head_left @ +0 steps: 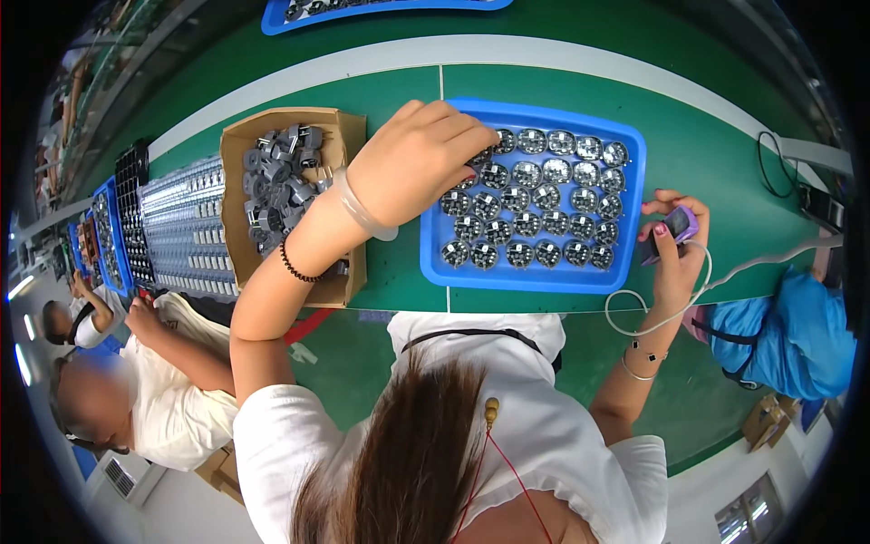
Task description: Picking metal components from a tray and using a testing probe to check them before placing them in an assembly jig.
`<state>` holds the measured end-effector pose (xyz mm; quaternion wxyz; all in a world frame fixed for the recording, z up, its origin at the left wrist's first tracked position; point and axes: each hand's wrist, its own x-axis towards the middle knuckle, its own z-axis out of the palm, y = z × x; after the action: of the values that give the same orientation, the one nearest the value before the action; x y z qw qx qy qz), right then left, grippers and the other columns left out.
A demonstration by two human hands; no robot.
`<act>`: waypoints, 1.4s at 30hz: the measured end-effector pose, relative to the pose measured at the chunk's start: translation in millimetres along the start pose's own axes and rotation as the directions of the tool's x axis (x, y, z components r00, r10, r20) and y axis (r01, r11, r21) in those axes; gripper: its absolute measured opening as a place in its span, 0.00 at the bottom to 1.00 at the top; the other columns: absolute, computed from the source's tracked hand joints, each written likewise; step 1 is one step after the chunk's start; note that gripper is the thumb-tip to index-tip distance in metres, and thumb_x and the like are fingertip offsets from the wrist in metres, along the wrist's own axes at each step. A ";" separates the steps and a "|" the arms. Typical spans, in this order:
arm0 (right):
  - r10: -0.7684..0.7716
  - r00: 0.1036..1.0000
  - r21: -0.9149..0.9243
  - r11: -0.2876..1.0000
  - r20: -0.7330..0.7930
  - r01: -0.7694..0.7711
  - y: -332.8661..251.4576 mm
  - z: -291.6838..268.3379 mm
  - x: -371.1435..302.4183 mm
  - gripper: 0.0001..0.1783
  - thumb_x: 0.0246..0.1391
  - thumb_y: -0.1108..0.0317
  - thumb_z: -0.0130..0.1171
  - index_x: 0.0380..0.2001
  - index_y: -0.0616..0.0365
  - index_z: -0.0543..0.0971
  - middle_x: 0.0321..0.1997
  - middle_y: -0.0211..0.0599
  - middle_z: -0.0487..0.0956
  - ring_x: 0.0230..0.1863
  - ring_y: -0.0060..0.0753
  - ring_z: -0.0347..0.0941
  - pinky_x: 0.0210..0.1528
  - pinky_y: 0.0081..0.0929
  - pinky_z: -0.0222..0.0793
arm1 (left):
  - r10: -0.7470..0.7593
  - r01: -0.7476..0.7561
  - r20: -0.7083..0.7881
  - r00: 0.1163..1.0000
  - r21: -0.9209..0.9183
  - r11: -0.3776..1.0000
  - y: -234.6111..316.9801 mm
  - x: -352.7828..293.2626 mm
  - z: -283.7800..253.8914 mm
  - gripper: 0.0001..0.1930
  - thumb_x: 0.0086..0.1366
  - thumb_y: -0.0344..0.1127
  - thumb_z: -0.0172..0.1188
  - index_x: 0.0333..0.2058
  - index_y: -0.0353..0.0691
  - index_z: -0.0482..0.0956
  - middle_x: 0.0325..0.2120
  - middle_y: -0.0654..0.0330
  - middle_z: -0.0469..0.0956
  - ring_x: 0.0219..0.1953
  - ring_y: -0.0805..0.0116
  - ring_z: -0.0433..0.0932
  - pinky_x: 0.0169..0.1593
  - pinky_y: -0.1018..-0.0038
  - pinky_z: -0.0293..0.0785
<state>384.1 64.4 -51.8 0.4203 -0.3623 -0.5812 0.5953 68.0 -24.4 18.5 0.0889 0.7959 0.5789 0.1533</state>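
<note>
Green tabletop (pixel 394 272) bears a blue tray (pixel 526 279) of silvery faceted parts (pixel 546 197); the left hand (pixel 412 163), half-curled, overlaps its far-left portion, any grip hidden; the right hand (pixel 684 267), beside the tray, clasps a purple-cased device (pixel 680 220).

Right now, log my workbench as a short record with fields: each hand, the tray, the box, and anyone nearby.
Left hand: left hand at the far-left corner of the blue tray, fingers over the parts; whether one is pinched is hidden
Right hand: right hand beside the tray's right side, purple device in its grip
Tray contents: rows of shiny round parts
Box: open cardboard box left of the tray, holding dark grey parts
Nearby: co-worker in a pale top, on the left
</note>
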 end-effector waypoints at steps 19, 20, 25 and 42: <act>-0.316 0.934 0.045 0.949 0.167 0.313 -33.7 98.8 7.3 0.33 0.38 0.65 0.73 0.45 0.57 0.65 0.43 0.46 0.73 0.47 0.41 0.71 0.52 0.38 0.67 | -0.111 0.063 -0.077 0.991 -0.469 0.881 29.5 -14.0 -11.4 0.24 0.54 0.24 0.59 0.51 0.39 0.67 0.42 0.54 0.76 0.44 0.53 0.75 0.47 0.64 0.71; -0.359 0.913 0.118 0.932 0.192 0.342 -32.7 105.6 7.6 0.33 0.35 0.70 0.73 0.44 0.57 0.66 0.44 0.46 0.73 0.47 0.40 0.72 0.50 0.34 0.69 | -0.096 0.036 -0.111 0.989 -0.450 0.892 37.5 -17.0 -10.7 0.25 0.54 0.24 0.59 0.52 0.38 0.66 0.42 0.53 0.76 0.44 0.52 0.75 0.46 0.64 0.71; -0.430 0.891 0.198 0.895 0.146 0.400 -29.8 115.6 4.1 0.35 0.31 0.73 0.75 0.43 0.56 0.66 0.44 0.45 0.72 0.44 0.38 0.74 0.48 0.32 0.73 | -0.259 0.180 -0.083 0.962 -0.517 0.837 60.4 -19.0 -11.9 0.24 0.52 0.22 0.62 0.50 0.34 0.71 0.46 0.53 0.76 0.49 0.55 0.75 0.52 0.67 0.71; -0.271 0.963 0.174 0.948 -0.005 0.268 -38.4 104.6 16.7 0.35 0.42 0.61 0.71 0.50 0.52 0.62 0.42 0.42 0.71 0.47 0.43 0.71 0.54 0.45 0.68 | -0.488 0.551 -0.355 0.797 0.097 0.829 -6.5 -72.3 -48.9 0.15 0.50 0.27 0.62 0.39 0.41 0.75 0.40 0.57 0.76 0.44 0.54 0.71 0.48 0.62 0.65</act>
<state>284.6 38.2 -6.1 0.5218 -0.2360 -0.5755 0.5838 24.8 -92.8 52.1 -0.0446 0.5751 0.7944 0.1902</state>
